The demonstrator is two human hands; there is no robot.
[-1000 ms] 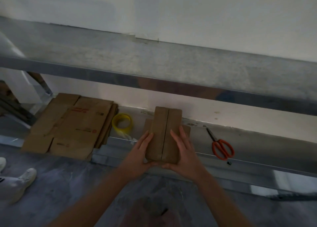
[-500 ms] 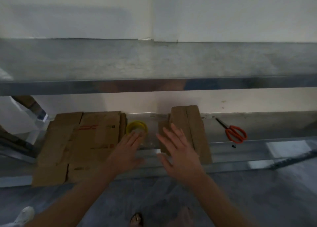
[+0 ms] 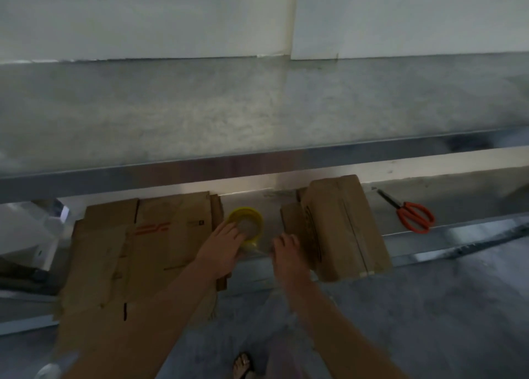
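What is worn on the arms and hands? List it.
Nothing shows: left hand and right hand are gloveless, left arm and right arm sleeveless as far as visible. The dim, blurred view shows no ring or watch.

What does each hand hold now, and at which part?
The left hand grips the yellow tape roll at its near rim. The right hand seems to pinch its loose clear end, but blur leaves this unsure.

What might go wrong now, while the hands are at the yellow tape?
The cardboard box overhangs the shelf edge, close to the right hand; a bump may tip it off. The left hand grips the tape roll near that edge, so it may slip and roll away.
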